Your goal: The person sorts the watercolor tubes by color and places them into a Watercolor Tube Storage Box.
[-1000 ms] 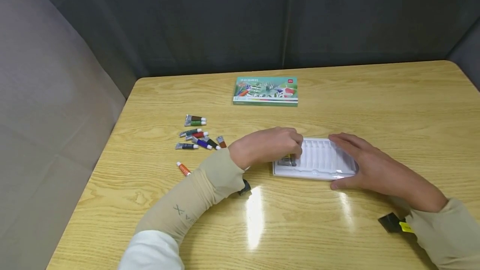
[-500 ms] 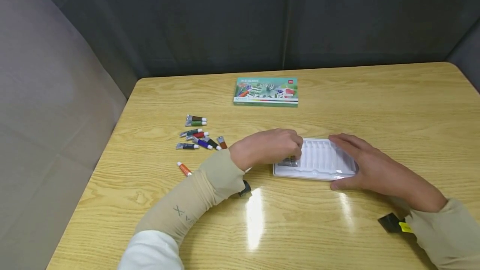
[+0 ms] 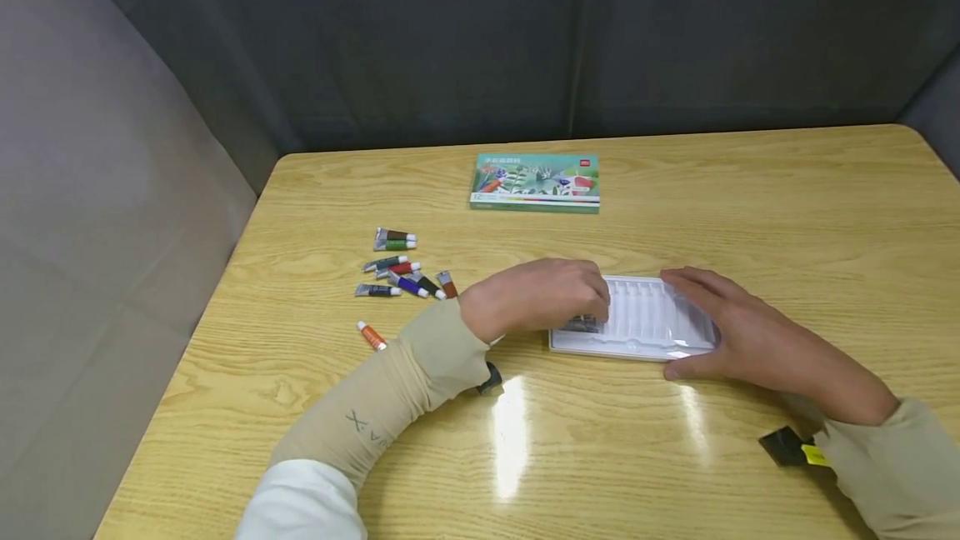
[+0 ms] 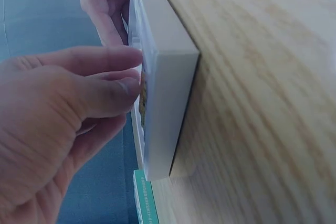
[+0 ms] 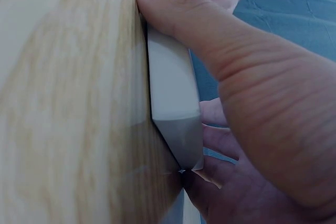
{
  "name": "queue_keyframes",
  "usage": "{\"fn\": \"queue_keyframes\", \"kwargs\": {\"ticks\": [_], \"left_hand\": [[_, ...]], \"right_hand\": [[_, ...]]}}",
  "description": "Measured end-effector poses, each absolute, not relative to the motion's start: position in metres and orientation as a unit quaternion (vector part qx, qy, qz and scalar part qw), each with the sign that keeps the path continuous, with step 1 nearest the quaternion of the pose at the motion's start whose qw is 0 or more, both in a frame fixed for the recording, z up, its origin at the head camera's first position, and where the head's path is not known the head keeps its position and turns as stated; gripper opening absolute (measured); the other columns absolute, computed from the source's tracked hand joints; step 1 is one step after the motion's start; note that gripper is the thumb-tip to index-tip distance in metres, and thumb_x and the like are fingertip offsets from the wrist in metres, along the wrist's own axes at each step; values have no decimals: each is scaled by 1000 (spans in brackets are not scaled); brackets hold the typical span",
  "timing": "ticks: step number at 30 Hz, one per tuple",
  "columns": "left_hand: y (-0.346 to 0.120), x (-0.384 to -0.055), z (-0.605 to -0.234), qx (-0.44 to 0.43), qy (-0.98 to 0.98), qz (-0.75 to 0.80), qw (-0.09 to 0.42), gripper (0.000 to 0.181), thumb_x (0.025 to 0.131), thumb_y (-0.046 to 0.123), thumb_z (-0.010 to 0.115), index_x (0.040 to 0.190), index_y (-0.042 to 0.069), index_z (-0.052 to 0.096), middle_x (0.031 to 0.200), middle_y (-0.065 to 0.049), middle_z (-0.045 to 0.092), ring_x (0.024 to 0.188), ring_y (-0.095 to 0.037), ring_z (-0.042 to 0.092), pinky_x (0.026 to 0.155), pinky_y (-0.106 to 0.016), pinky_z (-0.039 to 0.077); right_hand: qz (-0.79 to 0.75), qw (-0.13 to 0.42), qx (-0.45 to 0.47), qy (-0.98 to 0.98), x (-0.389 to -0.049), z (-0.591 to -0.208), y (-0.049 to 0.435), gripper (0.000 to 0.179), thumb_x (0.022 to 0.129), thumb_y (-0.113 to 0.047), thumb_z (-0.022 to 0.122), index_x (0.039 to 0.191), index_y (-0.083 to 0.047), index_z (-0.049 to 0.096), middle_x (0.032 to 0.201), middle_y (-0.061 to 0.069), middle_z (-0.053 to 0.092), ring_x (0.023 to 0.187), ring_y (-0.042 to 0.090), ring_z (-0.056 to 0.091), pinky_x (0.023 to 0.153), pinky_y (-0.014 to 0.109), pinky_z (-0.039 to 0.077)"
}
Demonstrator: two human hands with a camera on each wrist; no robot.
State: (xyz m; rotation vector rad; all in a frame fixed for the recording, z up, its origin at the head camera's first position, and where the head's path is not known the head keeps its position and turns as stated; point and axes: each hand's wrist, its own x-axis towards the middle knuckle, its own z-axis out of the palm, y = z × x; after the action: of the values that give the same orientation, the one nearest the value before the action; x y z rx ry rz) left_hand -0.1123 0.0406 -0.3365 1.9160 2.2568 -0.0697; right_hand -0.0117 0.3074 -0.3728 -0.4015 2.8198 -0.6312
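My left hand point(image 3: 543, 298) reaches over the left end of a white plastic tray point(image 3: 637, 350) with moulded slots, fingers bent down into it. In the left wrist view its thumb and fingertips come together on a paint tube point(image 4: 142, 95), mostly hidden by them. Silvery tube ends point(image 3: 583, 325) show below the fingers in the head view. With the thumb on the near side and the fingers around the far side, my right hand point(image 3: 738, 327) grips the tray's right end. In the right wrist view its thumb presses along the tray's side wall point(image 5: 173, 77).
Several paint tubes point(image 3: 408, 283) lie loosely left of the tray, and a brown and a green one point(image 3: 396, 245) lie behind them. An orange tube point(image 3: 371, 336) lies near the left sleeve. A green paint box point(image 3: 535, 183) lies farther back on the wooden table point(image 3: 600, 457).
My left fingers have shifted slightly right over the tray's left end, and the yellow on the tube there is now covered. The right hand and the tray stay in place.
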Motion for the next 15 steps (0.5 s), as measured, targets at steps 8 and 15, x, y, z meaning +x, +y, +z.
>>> {"fn": "queue_keyframes", "kwargs": {"ticks": [8,15], "left_hand": [[39,-112,-338,638,765,-20,90,28,107,9,54,116,21,78,114,7,77,106,-7,67,94,-21,55],[36,-112,-339,641,764,-14,78,28,108,10,52,106,21,78,107,9,77,96,-5,66,87,-21,54]], "right_hand": [[-213,125,-128,961,-12,-373,307,128,66,-77,81,162,-9,31,162,21,34,144,44,39,108,64,42],[-209,121,-130,962,-12,-373,307,127,66,-76,82,162,-9,31,162,20,34,144,44,40,107,63,42]]}}
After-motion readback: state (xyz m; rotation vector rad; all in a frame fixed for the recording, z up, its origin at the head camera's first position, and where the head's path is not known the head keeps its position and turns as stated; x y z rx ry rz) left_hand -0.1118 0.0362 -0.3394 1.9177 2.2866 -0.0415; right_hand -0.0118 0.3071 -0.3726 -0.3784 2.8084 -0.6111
